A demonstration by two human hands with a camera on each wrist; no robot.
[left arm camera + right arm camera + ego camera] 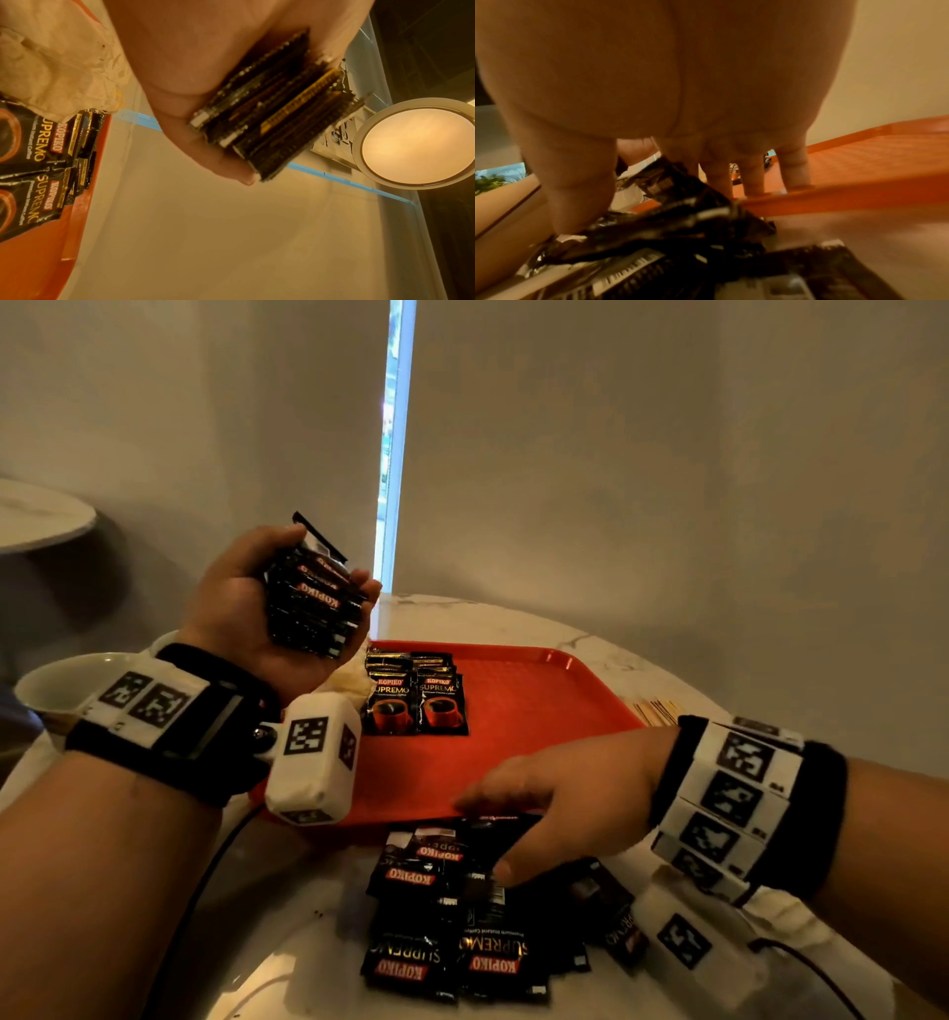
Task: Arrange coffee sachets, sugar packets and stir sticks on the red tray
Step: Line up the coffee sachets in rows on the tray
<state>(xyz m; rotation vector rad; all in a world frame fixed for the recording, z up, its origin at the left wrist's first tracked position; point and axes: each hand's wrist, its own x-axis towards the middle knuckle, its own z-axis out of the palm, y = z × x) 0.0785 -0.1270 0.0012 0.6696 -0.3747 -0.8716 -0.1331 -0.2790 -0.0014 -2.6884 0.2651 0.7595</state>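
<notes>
Our right hand (544,819), fingers loosely spread, sits on the loose sachets (452,916) at lower centre; our left hand (257,613) grips a stack (313,603) upper left.

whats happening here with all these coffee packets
A person is sorting black Kopiko coffee sachets. The left hand holds a gathered stack of sachets above the table. The right hand reaches into the loose pile of sachets on the white marble table. Two short rows of sachets already lie on the red plastic tray.
</notes>
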